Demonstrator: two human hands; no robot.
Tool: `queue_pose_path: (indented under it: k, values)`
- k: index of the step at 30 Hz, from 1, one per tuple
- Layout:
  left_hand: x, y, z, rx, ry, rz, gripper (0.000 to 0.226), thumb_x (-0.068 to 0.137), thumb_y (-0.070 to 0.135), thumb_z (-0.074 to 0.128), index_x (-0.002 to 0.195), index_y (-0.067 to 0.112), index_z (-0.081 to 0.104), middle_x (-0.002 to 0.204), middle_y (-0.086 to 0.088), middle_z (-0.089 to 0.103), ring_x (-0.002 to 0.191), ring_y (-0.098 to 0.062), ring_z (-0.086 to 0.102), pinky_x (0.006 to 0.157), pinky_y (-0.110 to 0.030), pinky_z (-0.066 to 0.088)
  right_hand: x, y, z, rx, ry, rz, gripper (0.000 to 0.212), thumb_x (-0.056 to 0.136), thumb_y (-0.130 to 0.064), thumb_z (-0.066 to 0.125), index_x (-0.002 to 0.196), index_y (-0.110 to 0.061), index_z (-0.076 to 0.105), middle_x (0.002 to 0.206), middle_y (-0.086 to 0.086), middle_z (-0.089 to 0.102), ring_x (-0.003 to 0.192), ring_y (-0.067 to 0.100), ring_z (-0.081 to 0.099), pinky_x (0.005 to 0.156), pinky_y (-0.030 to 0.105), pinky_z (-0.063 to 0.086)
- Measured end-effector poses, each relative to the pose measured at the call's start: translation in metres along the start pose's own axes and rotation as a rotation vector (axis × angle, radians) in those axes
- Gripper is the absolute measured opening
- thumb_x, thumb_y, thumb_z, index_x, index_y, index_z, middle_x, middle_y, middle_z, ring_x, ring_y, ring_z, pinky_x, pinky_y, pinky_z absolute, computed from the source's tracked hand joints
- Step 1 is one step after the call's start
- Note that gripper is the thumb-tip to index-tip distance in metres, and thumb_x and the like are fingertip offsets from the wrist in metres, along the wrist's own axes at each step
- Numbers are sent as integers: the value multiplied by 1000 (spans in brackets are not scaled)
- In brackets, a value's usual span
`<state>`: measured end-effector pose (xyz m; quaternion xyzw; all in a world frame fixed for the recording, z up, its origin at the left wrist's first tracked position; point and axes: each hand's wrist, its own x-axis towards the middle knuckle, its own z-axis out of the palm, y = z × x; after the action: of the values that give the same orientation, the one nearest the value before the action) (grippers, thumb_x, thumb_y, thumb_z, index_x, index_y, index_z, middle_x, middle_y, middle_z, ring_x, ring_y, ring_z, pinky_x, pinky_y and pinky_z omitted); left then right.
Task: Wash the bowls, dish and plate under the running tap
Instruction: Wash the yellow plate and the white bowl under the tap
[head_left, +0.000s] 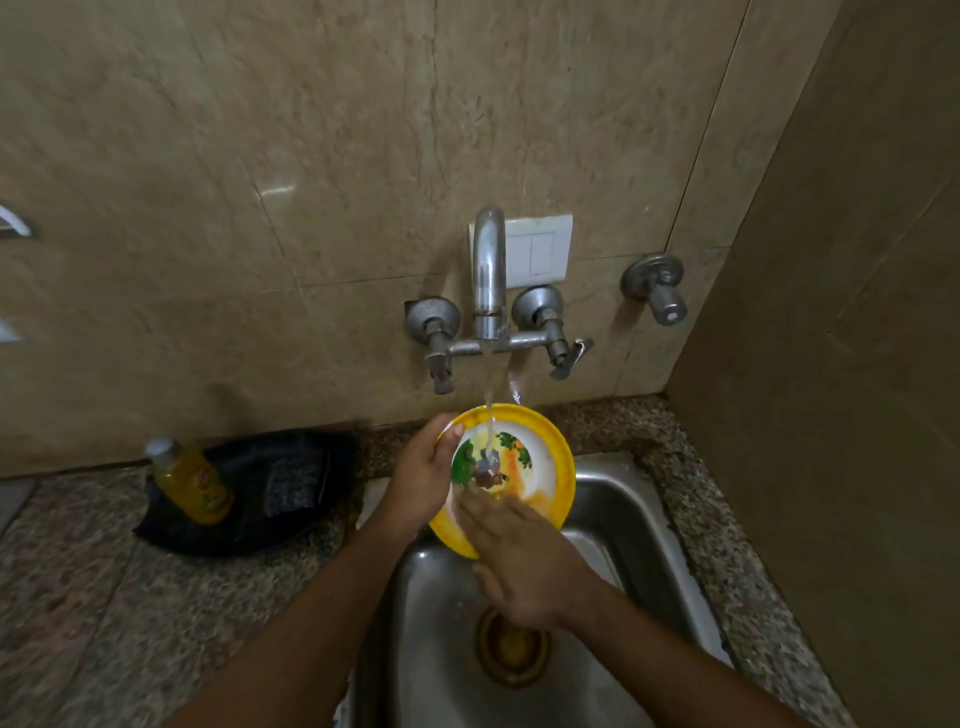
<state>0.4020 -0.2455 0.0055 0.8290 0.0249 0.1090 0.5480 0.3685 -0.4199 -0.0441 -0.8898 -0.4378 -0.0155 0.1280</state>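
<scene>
While tap (489, 270) water hits it, yellow-rimmed plate (558, 457) tilted over sink (639, 525) back edge | left hand (423, 475) grip curled round plate rim | right hand (519, 556) fingers flat, pressing plate face | bottle (189, 480) on tabletop (78, 597) left

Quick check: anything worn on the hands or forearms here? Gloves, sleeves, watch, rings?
Nothing visible. The left hand and right hand are bare, no gloves. Both forearms are uncovered down to the frame edge, with no sleeves, watch or bracelet. No rings show, though motion blur softens the fingers.
</scene>
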Motion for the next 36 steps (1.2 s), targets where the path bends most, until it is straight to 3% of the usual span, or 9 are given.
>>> queue_pose_path:
  k: [5,9,11,18,22,25,28,33,36]
  values:
    - [-1,-1,3,-52,16,-59,20,104,22,47,106,18,66,95,8,70,88,-3,64,82,-23,49,9,2,-1,63,-16,108,76,85,-30,44,156,-20,21,163,7,21,149,25,22,119,43,24]
    - [-6,-2,3,-152,19,-72,21,104,23,47,110,21,67,101,4,73,97,-10,69,84,-28,55,-2,17,3,-75,4,22,66,72,-34,65,135,-18,57,137,2,60,128,21,55,111,46,35]
    - [-9,0,3,-230,31,-117,22,104,24,46,113,25,66,104,4,73,98,-11,70,81,-26,56,-13,37,-5,-155,51,146,57,72,-42,55,124,-20,66,128,3,66,122,23,60,111,39,34]
    - [1,11,25,-240,26,-103,24,105,26,44,108,27,68,103,0,74,97,-15,70,84,-37,56,-7,-1,3,150,46,164,81,76,-21,52,153,-7,31,158,13,32,145,26,31,118,46,16]
    - [-3,4,17,-241,58,-123,29,105,29,44,120,18,66,111,0,72,104,-14,68,91,-42,56,-33,39,-1,-84,134,144,48,82,-29,50,128,-24,64,133,-4,63,131,21,52,107,51,42]
    - [-9,-5,17,-207,62,-112,31,105,32,44,124,19,65,116,0,70,109,-15,66,94,-47,54,-38,50,-7,122,413,309,36,73,-21,49,99,-22,73,108,-3,71,111,25,61,93,42,50]
    - [-12,-7,20,-115,66,-45,28,104,32,45,120,22,66,117,0,69,112,-14,63,97,-46,51,-29,49,-14,345,568,661,31,72,0,59,94,-21,61,96,2,63,91,24,59,77,33,47]
    - [-12,-2,14,-70,100,19,29,102,33,47,120,22,66,117,1,68,113,-14,62,97,-41,51,-11,53,-12,1052,313,883,31,87,-27,65,115,-25,51,101,-4,67,91,13,65,78,33,50]
    - [-16,4,7,-51,119,24,21,102,31,50,114,30,67,109,10,70,105,-4,65,91,-27,52,1,43,-13,1223,231,883,12,99,-9,52,110,-12,56,84,-2,65,64,4,65,54,17,49]
